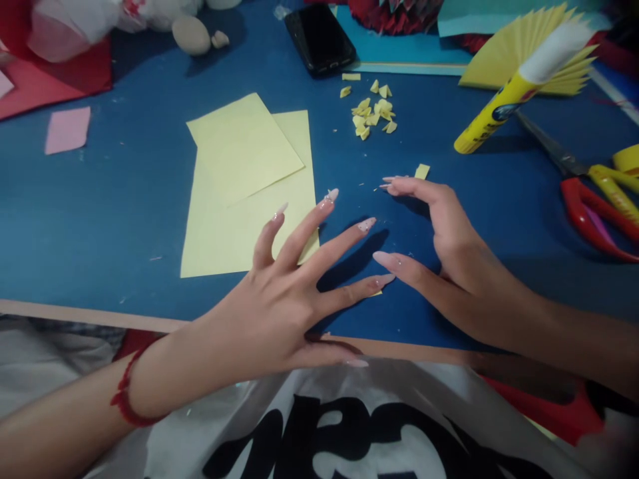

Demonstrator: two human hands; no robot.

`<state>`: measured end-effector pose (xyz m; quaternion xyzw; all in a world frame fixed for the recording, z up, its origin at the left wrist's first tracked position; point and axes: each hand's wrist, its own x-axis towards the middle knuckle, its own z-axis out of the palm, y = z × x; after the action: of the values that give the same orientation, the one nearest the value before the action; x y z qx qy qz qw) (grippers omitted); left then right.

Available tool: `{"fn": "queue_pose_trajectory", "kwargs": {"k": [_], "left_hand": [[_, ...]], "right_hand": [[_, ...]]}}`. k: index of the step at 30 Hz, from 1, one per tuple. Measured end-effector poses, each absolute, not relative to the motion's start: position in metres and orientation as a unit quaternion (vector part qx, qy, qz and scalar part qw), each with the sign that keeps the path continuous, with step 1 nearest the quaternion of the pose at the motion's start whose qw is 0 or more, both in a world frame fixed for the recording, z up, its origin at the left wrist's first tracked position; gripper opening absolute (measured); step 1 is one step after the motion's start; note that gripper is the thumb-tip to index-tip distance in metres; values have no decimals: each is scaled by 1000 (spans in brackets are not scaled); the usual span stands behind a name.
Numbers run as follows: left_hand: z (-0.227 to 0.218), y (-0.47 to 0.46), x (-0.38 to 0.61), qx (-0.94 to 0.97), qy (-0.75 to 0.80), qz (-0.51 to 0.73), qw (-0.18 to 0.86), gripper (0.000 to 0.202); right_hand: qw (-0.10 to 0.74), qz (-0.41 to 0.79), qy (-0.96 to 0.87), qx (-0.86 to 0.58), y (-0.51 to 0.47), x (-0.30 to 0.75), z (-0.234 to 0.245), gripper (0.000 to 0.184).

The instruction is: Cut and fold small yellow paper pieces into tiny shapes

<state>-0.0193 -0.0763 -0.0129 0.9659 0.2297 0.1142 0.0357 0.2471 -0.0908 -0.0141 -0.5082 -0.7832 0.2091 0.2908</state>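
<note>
My left hand (294, 299), a red string bracelet (128, 392) on its wrist, has its fingers spread over the table's front part. Its index fingertip covers most of a tiny yellow paper scrap (378, 293). Under its outer fingers lies a large pale yellow sheet (214, 233), with a smaller yellow sheet (244, 146) tilted across its top. To the right, my right hand (454, 253) is open, thumb and fingers apart. Just past its fingertips rests a small yellow paper strip (422, 171). Several small folded yellow paper pieces (372, 116) form a loose pile farther back.
Behind the pile is a black phone (322, 40). A yellow glue stick (499, 110) stands at right, by a pleated yellow paper fan (504, 56) and red-and-yellow scissors (589, 186). A pink paper square (67, 130) and pebbles (191, 35) are at left.
</note>
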Motion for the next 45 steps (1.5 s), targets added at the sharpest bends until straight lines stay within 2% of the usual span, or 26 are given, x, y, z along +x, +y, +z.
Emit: {"fn": "queue_pose_trajectory", "kwargs": {"k": [3,5,10,12,16,19,23,26,34,40,45], "left_hand": [[-13,-80,-22,968,222,112,12,83],[-11,-83,-24,970,218,106,-4,79],[-9,-89,-30,967,226,114,9,74],[-9,-89,-33,965,233,122,25,77],[-9,-92,-43,961,234,144,40,65],[-6,-99,-49,947,253,182,74,42],[-4,-110,-47,914,301,246,114,29],[-5,-114,-40,888,331,293,129,18],[-7,-117,-19,873,348,311,144,12],[-9,-119,-10,872,334,327,143,11],[-10,-120,-9,869,339,331,142,10]], "right_hand": [[290,206,-782,-512,-91,246,-14,69],[288,207,-784,-509,-91,245,-13,66],[290,174,-827,-449,-85,252,-3,22],[269,165,-858,-405,-83,257,1,14],[203,153,-913,-319,-82,265,2,16],[210,96,-930,-287,-82,268,0,22],[200,-22,-964,-176,-82,268,0,36],[188,-81,-968,-147,-84,266,1,31],[185,-94,-962,-178,-96,262,3,21],[175,-130,-969,-120,-97,264,1,35],[167,-176,-967,-70,-94,263,2,38]]}}
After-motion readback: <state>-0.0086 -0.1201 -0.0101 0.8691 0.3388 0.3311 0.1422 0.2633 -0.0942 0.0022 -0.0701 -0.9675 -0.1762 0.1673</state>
